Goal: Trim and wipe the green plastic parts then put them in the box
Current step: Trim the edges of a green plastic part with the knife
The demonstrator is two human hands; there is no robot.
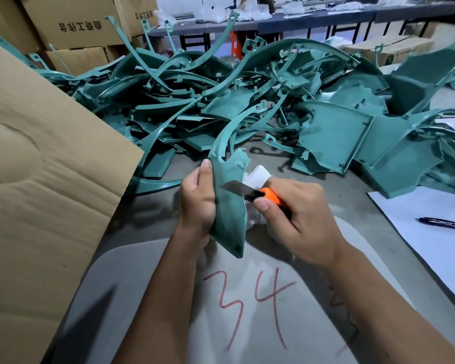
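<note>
- So the free room is pretty tight: the grey table (147, 261) has a bare patch only near the person, hemmed in by the cardboard box flap (45, 179) on the left and the white paper sheet (431, 248) with a dark pen (443, 224) on the right.
- Behind that patch, the pile of green plastic parts (247, 101) sprawls across the whole width of the table, long curved strips sticking up and out.
- The left hand (197, 200) grips the green plastic part (227, 206) along its left edge, fingers wrapped behind it, thumb up the front, the part standing nearly upright above the table.
- The right hand (297, 214) is clenched around an orange utility knife (258, 194), thumb pressing on the handle, and the blade tip lies against the face of the held part.
- A white cloth (256, 177) pokes out behind that hand's fingers, touching the part's right edge.
- Can't see inside the box, only its flap. More closed cardboard cartons (76, 24) are stacked at the back left.
</note>
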